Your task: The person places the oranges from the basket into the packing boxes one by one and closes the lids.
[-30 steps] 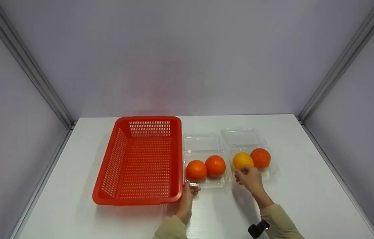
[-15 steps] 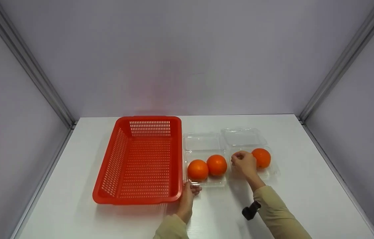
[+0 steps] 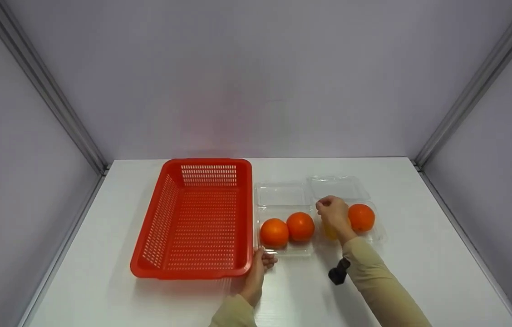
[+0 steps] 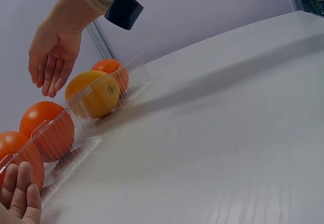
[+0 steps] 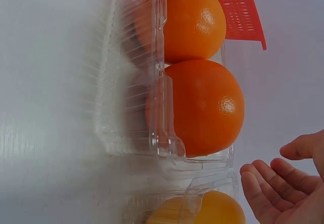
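My left hand (image 3: 256, 277) is at the near left corner of a clear plastic clamshell box (image 3: 288, 252), its thumb beside the corner. In the left wrist view its fingers (image 4: 21, 191) lie loosely before the box wall; any grip is hidden. Two oranges (image 3: 274, 233) sit in that box. My right hand (image 3: 334, 215) hangs over the second clamshell box (image 3: 378, 234); the right wrist view shows its fingers apart, with nothing between them. A yellow-orange fruit (image 4: 93, 93), partly covered by that hand in the head view, lies there beside another orange (image 3: 361, 217).
A red plastic basket (image 3: 208, 227) stands left of the boxes, close against the first one. Both box lids (image 3: 335, 187) lie folded back toward the rear wall. White table surface (image 3: 419, 254) extends on the right. Grey panels enclose the table at the back and sides.
My right hand has moved away from me, from the front of the yellow-orange fruit to over it, near the lid hinge. My left hand has hardly moved.
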`<state>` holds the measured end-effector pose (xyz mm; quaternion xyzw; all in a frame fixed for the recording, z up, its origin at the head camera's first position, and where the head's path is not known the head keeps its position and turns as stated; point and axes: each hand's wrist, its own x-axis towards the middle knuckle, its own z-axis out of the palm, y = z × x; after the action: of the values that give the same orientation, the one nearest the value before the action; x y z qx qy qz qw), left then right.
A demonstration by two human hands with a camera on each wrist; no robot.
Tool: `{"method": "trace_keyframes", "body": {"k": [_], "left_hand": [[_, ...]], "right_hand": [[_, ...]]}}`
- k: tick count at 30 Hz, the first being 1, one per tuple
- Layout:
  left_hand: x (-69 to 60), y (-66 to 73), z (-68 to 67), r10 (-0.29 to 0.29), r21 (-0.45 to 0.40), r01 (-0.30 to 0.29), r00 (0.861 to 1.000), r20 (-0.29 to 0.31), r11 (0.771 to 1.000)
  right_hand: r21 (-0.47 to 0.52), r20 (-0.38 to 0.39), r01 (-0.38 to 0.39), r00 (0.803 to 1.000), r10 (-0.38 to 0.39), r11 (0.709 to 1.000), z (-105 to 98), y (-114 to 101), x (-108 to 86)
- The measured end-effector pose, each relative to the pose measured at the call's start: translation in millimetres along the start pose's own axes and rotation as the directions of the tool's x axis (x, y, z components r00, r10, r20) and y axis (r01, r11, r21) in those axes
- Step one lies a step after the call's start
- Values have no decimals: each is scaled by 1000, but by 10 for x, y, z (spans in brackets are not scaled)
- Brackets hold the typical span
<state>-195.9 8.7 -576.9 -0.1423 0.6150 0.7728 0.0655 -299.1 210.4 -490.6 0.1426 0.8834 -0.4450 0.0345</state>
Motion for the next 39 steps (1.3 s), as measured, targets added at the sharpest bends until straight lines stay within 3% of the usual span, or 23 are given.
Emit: {"method": "trace_keyframes", "body": {"k": [9, 15, 26, 34, 39], "left_hand": [[29, -50, 3, -1, -21, 1, 1000, 4, 1000], [30, -48, 18, -9, -34, 8, 999, -31, 999], [4, -63, 26, -4, -54, 1, 999, -43, 999], [-45, -54, 17, 1, -35, -3, 999, -50, 999], [-71, -55, 7, 5, -23, -7, 998, -56, 1000]], "right_hand": [[44, 29, -65, 998, 63, 997, 4, -51, 140], [64, 71, -63, 996, 58, 996, 42, -92, 203], [-115, 105, -48, 993, 60, 992, 190, -183, 240], [-238, 117, -27, 992, 57, 971, 298, -278, 255], [-217, 106, -45, 992, 70, 975, 306, -283, 285]]}}
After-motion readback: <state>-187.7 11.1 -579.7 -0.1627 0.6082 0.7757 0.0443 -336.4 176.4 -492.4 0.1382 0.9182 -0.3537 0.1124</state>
